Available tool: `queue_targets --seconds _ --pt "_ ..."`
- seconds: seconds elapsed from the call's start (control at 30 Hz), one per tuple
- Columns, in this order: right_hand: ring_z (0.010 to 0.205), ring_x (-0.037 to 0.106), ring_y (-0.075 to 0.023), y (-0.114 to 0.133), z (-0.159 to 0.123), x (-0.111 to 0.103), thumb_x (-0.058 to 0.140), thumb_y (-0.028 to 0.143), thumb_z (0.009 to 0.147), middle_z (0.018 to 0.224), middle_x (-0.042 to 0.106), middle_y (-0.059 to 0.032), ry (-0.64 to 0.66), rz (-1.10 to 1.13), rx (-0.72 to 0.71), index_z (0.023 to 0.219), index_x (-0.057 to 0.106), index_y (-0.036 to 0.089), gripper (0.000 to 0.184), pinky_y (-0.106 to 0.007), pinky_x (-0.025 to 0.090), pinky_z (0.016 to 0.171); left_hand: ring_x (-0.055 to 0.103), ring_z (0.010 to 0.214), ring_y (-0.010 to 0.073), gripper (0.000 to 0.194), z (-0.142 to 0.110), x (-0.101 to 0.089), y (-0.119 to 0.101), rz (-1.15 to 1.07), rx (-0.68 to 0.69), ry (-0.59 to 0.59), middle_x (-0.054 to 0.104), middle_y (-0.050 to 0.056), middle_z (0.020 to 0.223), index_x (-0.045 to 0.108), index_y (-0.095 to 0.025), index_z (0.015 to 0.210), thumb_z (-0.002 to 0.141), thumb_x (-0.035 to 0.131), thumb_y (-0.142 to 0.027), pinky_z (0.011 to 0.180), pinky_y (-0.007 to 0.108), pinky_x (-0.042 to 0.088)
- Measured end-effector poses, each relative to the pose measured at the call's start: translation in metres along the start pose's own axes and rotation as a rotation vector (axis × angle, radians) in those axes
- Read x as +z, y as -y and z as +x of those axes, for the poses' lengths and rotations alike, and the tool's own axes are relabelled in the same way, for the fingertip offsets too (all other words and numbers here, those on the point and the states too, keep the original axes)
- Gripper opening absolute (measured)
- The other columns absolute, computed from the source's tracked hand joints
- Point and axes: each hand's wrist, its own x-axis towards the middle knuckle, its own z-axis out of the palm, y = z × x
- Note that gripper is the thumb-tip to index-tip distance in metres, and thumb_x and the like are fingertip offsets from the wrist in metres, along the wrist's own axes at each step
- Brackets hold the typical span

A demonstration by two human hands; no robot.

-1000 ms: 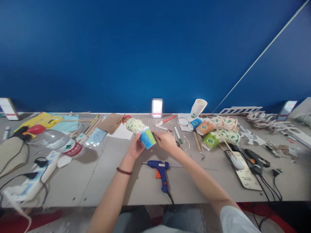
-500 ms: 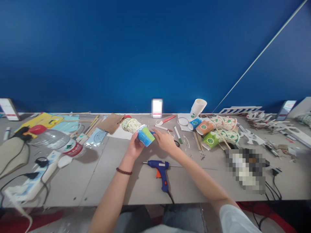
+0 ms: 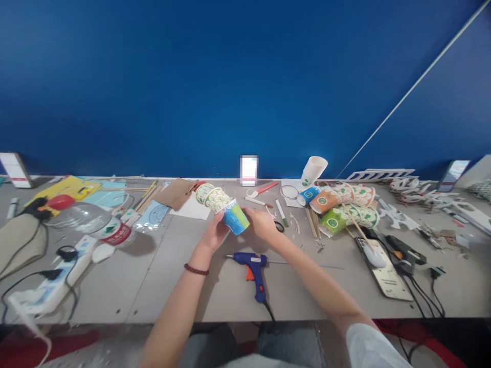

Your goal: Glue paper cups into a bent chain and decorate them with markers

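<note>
Holding a tilted blue-and-green printed paper cup (image 3: 236, 220) over the grey counter (image 3: 303, 306) — closed round it with the left grip (image 3: 214, 235), thumb against the 9 o'clock side. Carrying along with it a short row of white paper cups with green scale patterns (image 3: 211, 197), slanting away towards 10 o'clock; unable to tell whether nested or stuck on. Having the right grip (image 3: 263, 224) just beside the cup at 3 o'clock, fingers curled; unable to tell whether closed on anything, with the fingertips hidden.

Going clockwise from the cup: seeing an upright lit screen (image 3: 249, 170), blurred out, at 12; a leaning stack of plain white paper cups (image 3: 314, 171) at 2; a white marker with a green end (image 3: 282, 213) near 3; farther out at 3, a lying green paper cup (image 3: 333, 221). Finding a blue hot-glue gun with an orange trigger (image 3: 253, 268) near 5 — lying flat, nozzle towards 9. Noting a white power strip (image 3: 49, 294) at 8, a clear plastic bottle with a red cap (image 3: 92, 220) at 9, and brown cardboard (image 3: 174, 194) at 10.
</note>
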Motion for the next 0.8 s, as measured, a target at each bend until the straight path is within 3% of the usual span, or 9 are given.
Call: queue_targets --seconds 0.2,0.43,0.63,0.8 --pt "0.09 0.068 -0.0243 -0.001 0.0 -0.002 0.031 0.03 0.098 0.107 0.072 -0.007 0.009 -0.043 0.008 0.133 0.052 0.028 0.041 -0.029 0.041 0.069 0.058 0.116 0.0307 0.045 0.001 -0.002 0.001 -0.009 -0.003 -0.033 0.07 0.011 0.106 0.065 -0.014 0.108 0.072 0.07 -0.04 0.097 0.039 0.044" --pt "0.092 0.067 -0.0237 0.0 0.001 -0.002 0.033 0.032 0.098 0.106 0.072 -0.0071 0.003 0.052 0.014 0.131 0.052 0.026 0.038 -0.027 0.04 0.07 0.064 0.1 0.0264 0.046 0.002 -0.002 0.001 -0.021 0.0 -0.046 0.071 0.011 0.106 0.067 -0.012 0.108 0.071 0.072 -0.038 0.089 0.036 0.049" --pt "0.085 0.067 -0.0264 -0.01 0.004 -0.001 0.035 0.045 0.096 0.091 0.072 -0.0078 -0.015 0.155 0.124 0.127 0.049 0.022 0.041 -0.028 0.04 0.066 0.066 0.089 0.0199 0.03 0.009 -0.008 0.001 -0.054 0.044 -0.214 0.072 0.006 0.099 0.067 -0.016 0.104 0.076 0.069 -0.029 0.08 0.03 0.051" --pt "0.083 0.065 -0.0266 -0.022 0.003 -0.007 0.03 0.026 0.093 0.086 0.07 -0.0098 -0.031 0.227 0.135 0.125 0.046 0.017 0.036 -0.029 0.04 0.067 0.067 0.075 0.0174 0.029 0.017 -0.015 0.002 -0.046 -0.038 -0.352 0.072 0.006 0.092 0.066 -0.018 0.106 0.078 0.068 -0.025 0.068 0.027 0.051"
